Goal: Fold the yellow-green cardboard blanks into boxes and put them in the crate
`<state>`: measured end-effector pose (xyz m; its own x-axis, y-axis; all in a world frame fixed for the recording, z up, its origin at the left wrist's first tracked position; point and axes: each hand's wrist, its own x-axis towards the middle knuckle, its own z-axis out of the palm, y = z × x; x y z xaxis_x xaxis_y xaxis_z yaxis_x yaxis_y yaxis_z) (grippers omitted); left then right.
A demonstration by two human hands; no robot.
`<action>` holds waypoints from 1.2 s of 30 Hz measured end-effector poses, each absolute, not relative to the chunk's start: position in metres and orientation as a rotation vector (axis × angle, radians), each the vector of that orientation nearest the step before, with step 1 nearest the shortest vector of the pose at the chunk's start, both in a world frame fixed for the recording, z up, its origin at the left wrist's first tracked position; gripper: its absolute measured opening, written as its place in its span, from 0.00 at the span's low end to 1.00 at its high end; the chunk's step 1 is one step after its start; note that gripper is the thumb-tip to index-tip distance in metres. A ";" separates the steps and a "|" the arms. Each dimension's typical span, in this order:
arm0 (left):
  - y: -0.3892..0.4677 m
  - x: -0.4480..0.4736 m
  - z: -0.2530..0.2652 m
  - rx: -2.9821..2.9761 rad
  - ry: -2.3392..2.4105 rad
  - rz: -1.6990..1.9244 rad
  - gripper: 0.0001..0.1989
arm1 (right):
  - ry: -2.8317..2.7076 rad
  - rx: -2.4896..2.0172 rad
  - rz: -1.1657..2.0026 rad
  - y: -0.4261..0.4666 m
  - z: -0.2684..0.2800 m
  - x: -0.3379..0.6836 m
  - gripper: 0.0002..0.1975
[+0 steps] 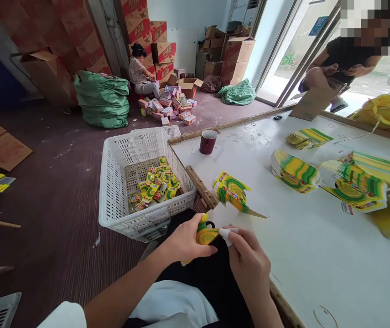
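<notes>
My left hand (188, 239) is wrapped round a small yellow and green printed carton (207, 235), whose white inner flap stands up. Beside it my right hand (249, 255), with white coverings on its fingertips, pinches the carton's right edge. Both hands are above my lap, at the table's near edge. Just beyond them, a small stack of flat printed cartons (231, 189) lies on the white table (304, 255). To the left, a white plastic crate (119, 218) holds several small yellow and green boxes (155, 184) in a loose heap.
A dark red mug (208, 142) stands near the table's far left corner. More carton stacks (297, 171) lie to the right. A person (345, 64) sits across the table; another person (143, 73) sits by piled pink boxes (170, 105). A green sack (102, 100) stands behind the crate.
</notes>
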<state>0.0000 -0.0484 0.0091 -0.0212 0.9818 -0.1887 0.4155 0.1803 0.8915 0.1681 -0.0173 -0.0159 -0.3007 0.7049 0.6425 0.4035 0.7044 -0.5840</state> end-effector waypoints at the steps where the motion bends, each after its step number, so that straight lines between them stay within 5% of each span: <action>1: -0.049 0.006 0.006 1.320 1.625 0.880 0.31 | -1.836 -0.922 0.389 -0.022 -0.020 0.165 0.12; 4: -0.050 0.014 0.000 1.248 1.708 1.007 0.33 | -1.566 -0.998 0.704 -0.030 -0.025 0.158 0.07; 17: -0.062 0.017 -0.007 1.480 1.409 1.153 0.40 | -0.886 -0.884 2.071 -0.021 -0.024 0.153 0.23; 25: -0.055 0.017 -0.007 1.642 1.528 0.962 0.20 | -0.834 -0.936 1.911 -0.025 -0.036 0.159 0.29; 36: -0.053 0.020 -0.019 1.730 1.489 0.521 0.31 | -1.606 -1.029 1.414 -0.032 -0.042 0.153 0.29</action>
<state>0.0200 -0.0531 -0.0194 0.2297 0.9569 -0.1774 0.6376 -0.0102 0.7703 0.1526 -0.0320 -0.0420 -0.3971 0.9174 0.0260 0.0907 0.0674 -0.9936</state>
